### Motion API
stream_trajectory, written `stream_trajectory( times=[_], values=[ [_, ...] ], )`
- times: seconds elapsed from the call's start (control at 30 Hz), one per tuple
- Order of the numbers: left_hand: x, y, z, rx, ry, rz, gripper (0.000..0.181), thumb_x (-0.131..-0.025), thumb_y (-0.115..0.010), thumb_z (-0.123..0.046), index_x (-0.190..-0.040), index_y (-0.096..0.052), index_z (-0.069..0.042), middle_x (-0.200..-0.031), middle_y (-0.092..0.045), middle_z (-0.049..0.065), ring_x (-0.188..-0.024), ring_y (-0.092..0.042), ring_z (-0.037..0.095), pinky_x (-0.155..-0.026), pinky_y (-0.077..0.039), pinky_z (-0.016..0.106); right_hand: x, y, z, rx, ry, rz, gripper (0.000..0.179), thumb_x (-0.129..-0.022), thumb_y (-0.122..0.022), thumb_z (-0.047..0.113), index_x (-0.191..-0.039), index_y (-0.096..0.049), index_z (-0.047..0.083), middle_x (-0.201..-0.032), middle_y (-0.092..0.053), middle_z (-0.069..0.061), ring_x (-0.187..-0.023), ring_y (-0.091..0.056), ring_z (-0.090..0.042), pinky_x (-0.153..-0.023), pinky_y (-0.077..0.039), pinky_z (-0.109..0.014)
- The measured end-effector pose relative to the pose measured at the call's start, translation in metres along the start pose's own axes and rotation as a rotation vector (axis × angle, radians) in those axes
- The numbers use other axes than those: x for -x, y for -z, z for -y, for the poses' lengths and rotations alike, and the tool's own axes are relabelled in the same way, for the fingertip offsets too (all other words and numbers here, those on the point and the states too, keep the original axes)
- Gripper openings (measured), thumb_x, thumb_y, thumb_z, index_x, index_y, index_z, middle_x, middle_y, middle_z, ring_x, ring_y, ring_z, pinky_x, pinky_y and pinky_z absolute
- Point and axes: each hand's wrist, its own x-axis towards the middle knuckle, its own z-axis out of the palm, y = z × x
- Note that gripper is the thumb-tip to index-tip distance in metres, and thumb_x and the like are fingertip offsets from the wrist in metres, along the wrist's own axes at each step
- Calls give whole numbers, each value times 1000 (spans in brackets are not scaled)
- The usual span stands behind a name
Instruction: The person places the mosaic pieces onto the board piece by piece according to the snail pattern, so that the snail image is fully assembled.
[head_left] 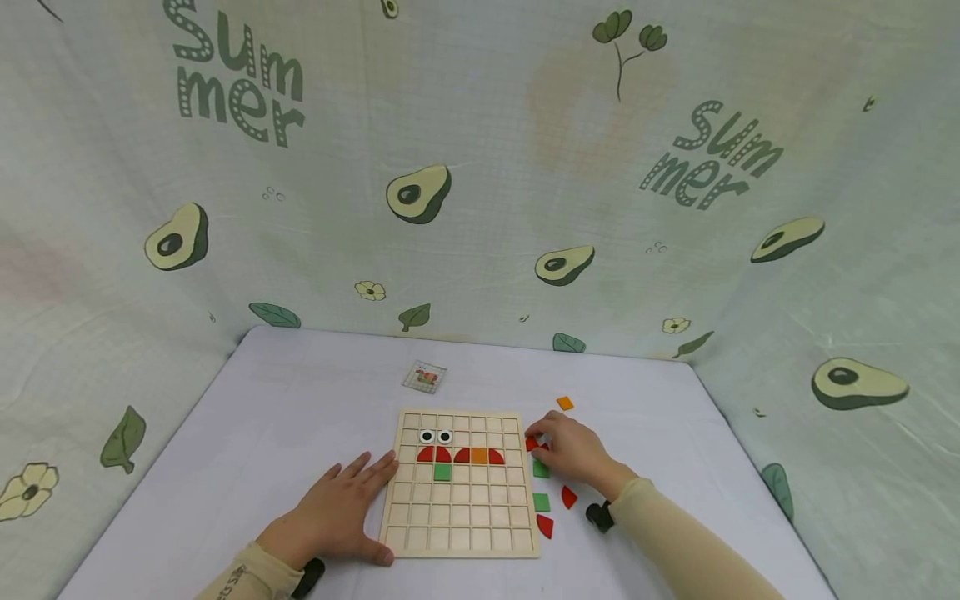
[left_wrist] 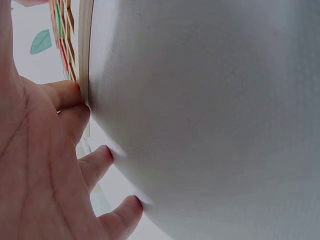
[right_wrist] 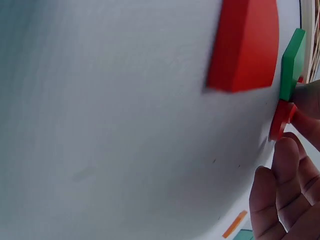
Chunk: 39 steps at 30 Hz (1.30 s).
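A wooden grid board (head_left: 465,553) lies on the white table. My left hand (head_left: 341,508) rests with spread fingers against its left side, the thumb near the front corner; in the left wrist view, fingertips meet the board's edge (left_wrist: 85,55). Beside the right edge, my right hand (head_left: 573,446) pinches a red quarter-circle piece (right_wrist: 281,120), low over the table. A green square (right_wrist: 293,65) lies right next to it. Set in the grid are two eye tiles (head_left: 446,436), several red quarter-circles (head_left: 425,454), an orange square (head_left: 479,456) and a green square (head_left: 442,472).
Right of the board lie another green square (head_left: 542,502) and two red quarter-circles (head_left: 568,497). An orange square (head_left: 565,403) sits farther back. Behind the board is a small picture card (head_left: 425,377). Printed cloth (head_left: 480,250) hangs around the table.
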Motion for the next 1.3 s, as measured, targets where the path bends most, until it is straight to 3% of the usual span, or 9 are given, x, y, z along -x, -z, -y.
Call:
stream_trajectory(
  times=[0.3,0.53,0.83,1.3],
  values=[
    [0,-1,1,-8,0,-4,121,-56,-78,-77,-151,-43,-11,-159,-35,2,-144,-29,38,-108,-27,68,0,2,-8,1,-21,-5,16,-87,-77,19,-103,-74,18,-94,-61,5,-75,-53,-11,-70,-51,-31],
    [-1,-2,1,-9,-5,-1,121,-56,-78,-78,-151,-43,-11,-159,-35,1,-144,-29,38,-108,-27,68,1,1,-8,-8,11,-10,19,-87,-76,16,-106,-75,19,-94,-61,8,-74,-51,-9,-69,-50,-29],
    [-1,-2,2,-13,-7,-1,122,-56,-78,-78,-151,-43,-11,-159,-35,2,-144,-29,38,-108,-28,68,0,-2,-6,0,26,-12,23,-86,-79,31,-106,-74,22,-94,-59,9,-73,-50,-9,-65,-47,-27],
    [-2,-4,3,-24,-17,-10,123,-56,-76,-80,-152,-42,-11,-159,-35,1,-144,-29,38,-107,-28,68,1,1,-3,-3,-44,-19,30,-84,-80,26,-111,-73,17,-94,-62,8,-77,-54,-9,-72,-51,-31]
  ],
)
